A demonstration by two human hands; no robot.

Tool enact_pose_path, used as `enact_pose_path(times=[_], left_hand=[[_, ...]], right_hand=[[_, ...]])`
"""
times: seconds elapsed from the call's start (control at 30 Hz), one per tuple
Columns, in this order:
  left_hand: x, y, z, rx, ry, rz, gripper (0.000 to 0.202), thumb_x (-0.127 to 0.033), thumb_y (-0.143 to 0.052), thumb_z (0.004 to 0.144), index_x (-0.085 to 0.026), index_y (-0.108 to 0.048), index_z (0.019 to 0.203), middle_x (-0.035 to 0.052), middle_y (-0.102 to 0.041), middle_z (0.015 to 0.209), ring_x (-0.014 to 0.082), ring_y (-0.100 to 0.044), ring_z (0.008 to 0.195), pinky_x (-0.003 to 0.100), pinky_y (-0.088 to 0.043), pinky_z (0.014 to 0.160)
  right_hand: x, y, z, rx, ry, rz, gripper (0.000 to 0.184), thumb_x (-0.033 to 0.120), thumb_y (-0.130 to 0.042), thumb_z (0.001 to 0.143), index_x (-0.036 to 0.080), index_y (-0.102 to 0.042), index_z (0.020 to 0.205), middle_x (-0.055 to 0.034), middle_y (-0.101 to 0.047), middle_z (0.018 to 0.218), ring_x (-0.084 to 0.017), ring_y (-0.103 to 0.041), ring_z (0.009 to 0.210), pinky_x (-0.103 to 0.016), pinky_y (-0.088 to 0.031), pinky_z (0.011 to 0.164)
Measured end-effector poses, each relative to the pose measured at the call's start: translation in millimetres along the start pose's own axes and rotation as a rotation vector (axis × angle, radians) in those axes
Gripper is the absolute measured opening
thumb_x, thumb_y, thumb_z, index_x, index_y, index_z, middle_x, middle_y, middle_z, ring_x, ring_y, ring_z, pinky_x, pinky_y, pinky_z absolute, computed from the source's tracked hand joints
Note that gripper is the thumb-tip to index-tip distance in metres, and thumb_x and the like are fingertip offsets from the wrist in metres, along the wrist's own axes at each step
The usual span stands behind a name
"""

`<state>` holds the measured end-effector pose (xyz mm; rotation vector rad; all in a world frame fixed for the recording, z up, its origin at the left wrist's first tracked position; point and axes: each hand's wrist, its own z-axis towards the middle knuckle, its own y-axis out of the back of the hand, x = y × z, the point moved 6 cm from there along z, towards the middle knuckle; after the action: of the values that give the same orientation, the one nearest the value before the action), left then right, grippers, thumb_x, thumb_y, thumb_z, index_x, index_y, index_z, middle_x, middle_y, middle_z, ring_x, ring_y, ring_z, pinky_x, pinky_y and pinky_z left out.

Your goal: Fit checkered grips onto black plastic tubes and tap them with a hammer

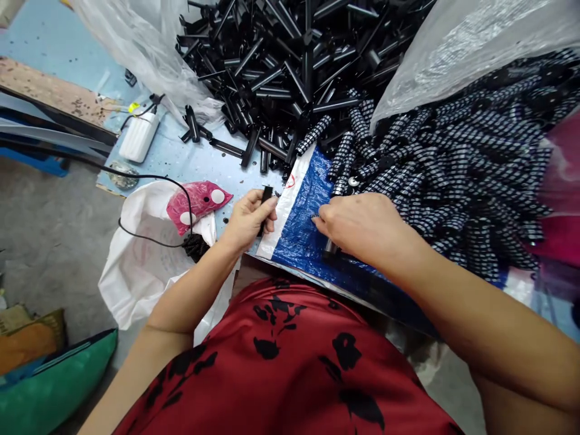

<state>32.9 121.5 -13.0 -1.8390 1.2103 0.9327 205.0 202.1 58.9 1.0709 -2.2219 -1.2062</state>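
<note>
My left hand (249,219) is closed around a short black plastic tube (265,194), held upright at the table's near edge. My right hand (362,226) rests knuckles up on a blue woven sheet (308,223), fingers curled over a patterned black-and-white tube (330,248) whose end shows below the palm. A heap of plain black tubes (290,66) lies at the back of the table. A heap of patterned tubes (457,169) spreads to the right, close to my right hand.
Clear plastic bags (149,48) flank the black heap. A white bottle-like object (138,136), a black cable (136,176) and a pink spotted bag (199,202) over a white sack (140,260) lie left. Green and orange cushions (49,374) sit on the floor.
</note>
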Motion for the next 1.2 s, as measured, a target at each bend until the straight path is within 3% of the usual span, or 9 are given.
enact_pose_path(times=[0.13,0.23,0.33,0.4,0.53,0.7,0.9,1.03,1.2], left_hand=[[19.6,-34.2,4.8,0.194,0.063,0.126,0.042,-0.049,-0.075,0.091,-0.018,-0.051,0.106,0.0001,-0.068,0.086,0.0069,-0.054,0.042,0.022,-0.036,0.037],[28.4,-54.9,8.0,0.238,0.045,0.172,0.029,-0.042,-0.065,0.1,-0.016,-0.052,0.104,0.0004,-0.065,0.09,0.0056,-0.054,0.042,0.022,-0.037,0.037],[10.5,-68.9,5.4,0.2,-0.158,0.142,0.029,-0.044,-0.065,0.102,-0.016,-0.054,0.101,-0.0047,-0.054,0.072,0.0055,-0.051,0.044,0.02,-0.037,0.041],[-10.9,-78.8,-2.9,0.199,-0.346,0.2,0.027,-0.04,-0.067,0.102,-0.015,-0.06,0.099,-0.0031,-0.055,0.071,0.0061,-0.054,0.052,0.019,-0.042,0.049],[-42.0,-100.8,-25.6,0.275,-0.582,0.335,0.021,-0.032,-0.06,0.107,-0.014,-0.069,0.107,0.003,-0.063,0.087,0.0062,-0.058,0.062,0.021,-0.051,0.064],[-32.7,-106.3,-31.2,0.32,-0.336,0.078,0.037,-0.052,-0.053,0.111,-0.016,-0.06,0.11,-0.0027,-0.056,0.069,0.0065,-0.053,0.048,0.019,-0.042,0.048],[-24.6,-100.9,-28.6,0.229,-0.208,-0.083,0.043,-0.057,-0.069,0.101,-0.018,-0.054,0.108,-0.0015,-0.064,0.084,0.0051,-0.055,0.052,0.019,-0.047,0.05],[-15.9,-96.9,-26.2,0.184,-0.149,-0.086,0.041,-0.05,-0.076,0.097,-0.017,-0.056,0.107,-0.0009,-0.064,0.084,0.0051,-0.055,0.056,0.018,-0.044,0.052],[2.1,-95.9,-27.5,0.178,-0.062,-0.122,0.046,-0.057,-0.072,0.098,-0.019,-0.05,0.11,-0.0022,-0.066,0.079,0.0074,-0.054,0.048,0.02,-0.041,0.046]], right_hand=[[-17.1,-17.8,3.0,-0.073,-0.098,0.102,0.046,0.051,-0.05,0.106,0.016,-0.078,0.098,-0.012,-0.076,0.102,-0.028,-0.072,0.097,-0.031,-0.03,0.066],[-29.2,-41.7,-7.0,-0.329,-0.114,0.498,0.043,0.053,-0.054,0.104,0.02,-0.081,0.106,-0.0074,-0.077,0.11,-0.023,-0.074,0.1,-0.033,-0.048,0.08],[-28.3,-67.6,-25.7,-0.508,-0.076,1.014,0.05,0.057,-0.057,0.101,0.017,-0.078,0.121,-0.0075,-0.078,0.106,-0.015,-0.074,0.088,-0.028,-0.056,0.082],[-15.3,-81.2,-34.4,-0.432,-0.022,1.244,0.052,0.058,-0.057,0.102,0.015,-0.072,0.127,-0.0056,-0.076,0.096,-0.01,-0.07,0.075,-0.024,-0.055,0.074],[4.2,-81.2,-46.7,-0.388,0.067,1.506,0.043,0.057,-0.048,0.107,0.015,-0.061,0.109,-0.0027,-0.066,0.086,-0.007,-0.063,0.075,-0.021,-0.054,0.073],[4.1,-82.8,-41.6,-0.305,0.023,1.932,0.069,0.08,-0.044,0.099,0.013,-0.059,0.104,-0.0052,-0.062,0.088,-0.009,-0.063,0.072,-0.026,-0.057,0.07],[3.9,-83.2,-24.9,-0.291,0.026,2.09,0.071,0.084,-0.057,0.091,0.014,-0.057,0.104,-0.0034,-0.061,0.086,-0.009,-0.063,0.071,-0.023,-0.055,0.066],[1.2,-77.2,-21.8,-0.388,-0.001,2.122,0.068,0.082,-0.056,0.093,0.015,-0.056,0.103,0.002,-0.053,0.071,-0.005,-0.048,0.052,-0.02,-0.04,0.051],[-1.8,-74.8,-27.3,-0.422,-0.096,2.248,0.073,0.086,-0.061,0.086,0.018,-0.058,0.114,0.0068,-0.044,0.059,-0.005,-0.035,0.04,-0.021,-0.027,0.042]])
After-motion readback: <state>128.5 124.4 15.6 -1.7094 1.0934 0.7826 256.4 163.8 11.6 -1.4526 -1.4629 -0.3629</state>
